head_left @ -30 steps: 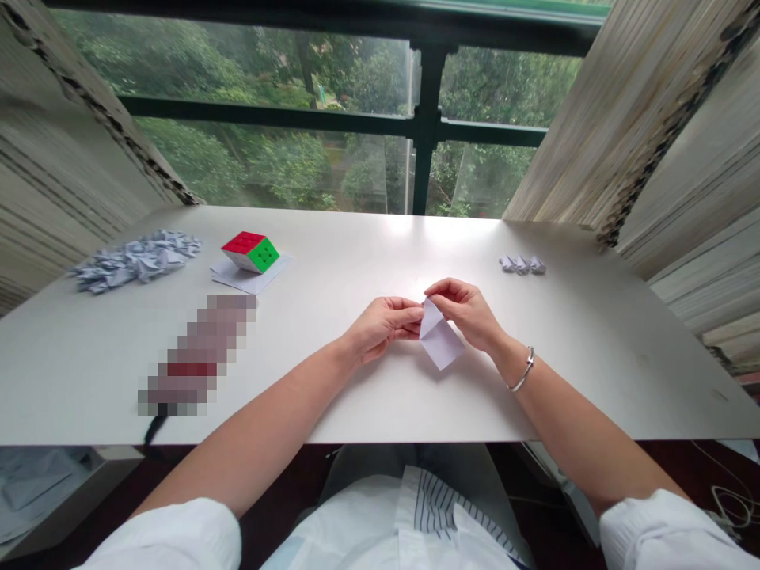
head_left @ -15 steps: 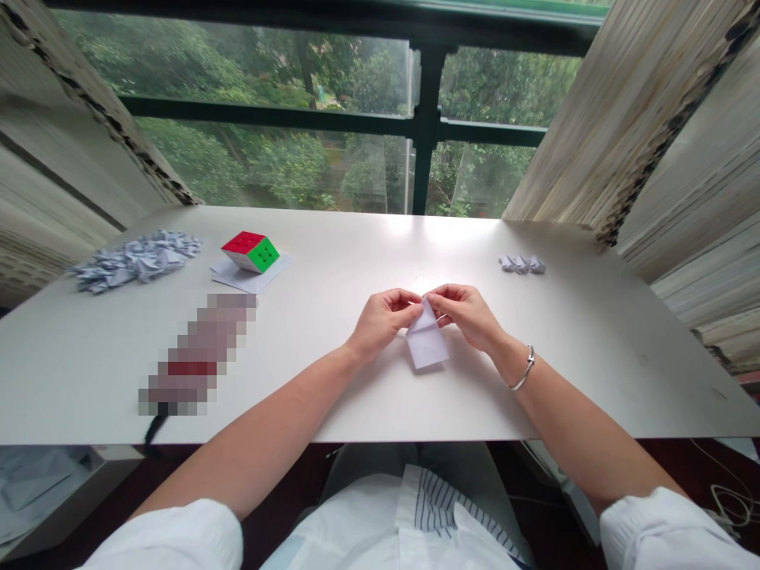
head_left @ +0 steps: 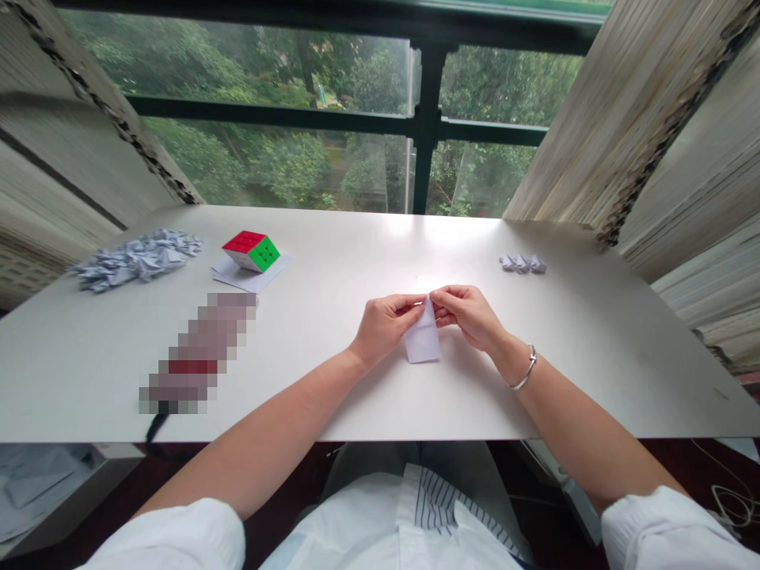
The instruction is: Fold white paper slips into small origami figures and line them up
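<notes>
A small white folded paper (head_left: 423, 343) sits between my hands near the middle of the white table (head_left: 332, 380). My left hand (head_left: 385, 321) pinches its upper left edge with thumb and fingers closed. My right hand (head_left: 469, 314), with a silver bracelet on the wrist, pinches the upper right part at the pointed top. The paper's lower end hangs down toward the table surface.
A heap of folded paper pieces (head_left: 135, 259) lies at the far left. A coloured puzzle cube (head_left: 252, 251) rests on a paper sheet beside it. A few small folded pieces (head_left: 522, 264) lie at the far right. A blurred-out object (head_left: 195, 352) lies left of my arms.
The paper has swung from slanting down-right to hanging nearly straight, and both hands have drawn closer together at its top.
</notes>
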Motion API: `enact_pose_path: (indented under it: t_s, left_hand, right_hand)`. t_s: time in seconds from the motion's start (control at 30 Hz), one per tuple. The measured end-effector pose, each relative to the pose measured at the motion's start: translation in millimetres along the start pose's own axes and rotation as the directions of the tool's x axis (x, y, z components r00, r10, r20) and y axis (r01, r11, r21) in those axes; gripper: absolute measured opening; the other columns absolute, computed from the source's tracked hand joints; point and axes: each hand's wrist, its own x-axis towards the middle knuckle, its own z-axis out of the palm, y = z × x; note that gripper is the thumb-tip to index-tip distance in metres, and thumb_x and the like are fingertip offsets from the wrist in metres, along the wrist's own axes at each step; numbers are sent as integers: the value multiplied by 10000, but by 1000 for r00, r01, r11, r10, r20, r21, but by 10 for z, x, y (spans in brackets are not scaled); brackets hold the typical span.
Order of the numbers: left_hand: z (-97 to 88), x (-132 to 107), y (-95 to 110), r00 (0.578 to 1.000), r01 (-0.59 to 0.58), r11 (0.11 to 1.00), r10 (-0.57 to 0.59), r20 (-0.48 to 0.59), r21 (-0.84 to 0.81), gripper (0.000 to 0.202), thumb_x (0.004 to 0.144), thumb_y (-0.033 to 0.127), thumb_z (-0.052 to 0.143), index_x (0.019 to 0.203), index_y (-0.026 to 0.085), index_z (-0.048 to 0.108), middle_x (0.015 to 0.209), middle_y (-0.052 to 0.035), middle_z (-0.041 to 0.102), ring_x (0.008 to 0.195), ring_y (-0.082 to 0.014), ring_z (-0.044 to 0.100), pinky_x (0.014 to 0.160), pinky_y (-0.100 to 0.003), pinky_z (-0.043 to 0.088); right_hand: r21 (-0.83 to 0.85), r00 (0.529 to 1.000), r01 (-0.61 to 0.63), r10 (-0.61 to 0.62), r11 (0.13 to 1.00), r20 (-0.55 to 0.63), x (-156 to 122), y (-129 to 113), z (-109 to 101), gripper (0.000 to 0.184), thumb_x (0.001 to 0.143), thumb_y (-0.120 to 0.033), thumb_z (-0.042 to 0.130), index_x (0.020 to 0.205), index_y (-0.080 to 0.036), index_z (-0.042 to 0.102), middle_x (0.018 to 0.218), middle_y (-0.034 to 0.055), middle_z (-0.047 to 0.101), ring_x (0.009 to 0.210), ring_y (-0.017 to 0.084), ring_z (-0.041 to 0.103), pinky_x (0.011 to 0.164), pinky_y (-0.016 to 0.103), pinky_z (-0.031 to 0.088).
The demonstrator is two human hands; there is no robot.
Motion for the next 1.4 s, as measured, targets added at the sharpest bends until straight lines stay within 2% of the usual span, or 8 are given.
enact_pose_path:
  t_s: [0.23,0.43,0.6,0.73,0.83,0.97,1.23,1.4]
  left_hand:
    - [22,-27,54,994,-94,980,101,-29,177,197,802,279,683,962,237,791,896,-57,761,781,-198,668,766,-305,501]
    - [43,-40,73,999,-20,997,22,-28,71,200,788,308,698,949,211,768,917,-58,754,808,-197,668,772,-301,506]
    - [15,12,20,983,180,972,-170,75,-154,270,728,394,774,868,167,732,890,-71,731,778,-178,646,690,-280,489]
    - [-31,56,-21,893,428,851,-347,286,-304,328,696,422,809,835,136,730,874,-96,717,742,-170,641,662,-285,489]
    - [-57,71,-25,852,505,789,-391,348,-350,344,667,398,838,854,126,742,870,-113,720,757,-179,652,695,-309,507]
    - [-52,71,-19,851,515,776,-411,326,-364,318,622,329,871,827,123,743,827,-98,719,743,-172,649,702,-308,505]
    - [7,49,-26,904,428,828,-402,149,-362,260,629,294,855,772,138,704,757,-47,695,686,-153,641,643,-285,479]
    - [3,47,-3,916,401,843,-375,145,-358,262,643,287,846,801,134,704,799,-56,702,712,-154,645,658,-289,494]
  right_hand:
    - [-32,1000,-23,23,999,-7,-10,-14,12,409,669,-516,824,692,-136,676,658,59,689,580,127,648,548,223,552]
    - [-45,999,-11,8,999,-52,-11,-21,17,366,632,-452,852,676,-139,669,637,36,667,568,113,618,529,218,528]
    - [-71,995,11,-18,997,-100,5,-33,11,287,653,-387,809,664,-139,666,633,19,646,558,95,582,527,211,509]
    - [-100,991,45,-56,994,-120,25,-27,-11,272,676,-394,774,700,-142,675,640,17,645,568,103,577,529,222,503]
    - [-111,990,73,-85,991,-113,38,-11,-23,287,681,-413,763,711,-142,672,650,17,648,578,110,580,544,235,513]
    - [-134,989,104,-117,986,-94,46,5,-20,289,699,-422,751,720,-145,670,654,15,642,586,113,579,554,240,520]
    - [-156,993,86,-98,984,-73,23,8,10,341,669,-461,800,681,-151,657,650,14,632,578,100,549,495,207,472]
    - [-80,994,101,-104,992,-41,5,21,23,360,642,-469,825,659,-152,655,658,11,633,592,106,559,534,230,483]
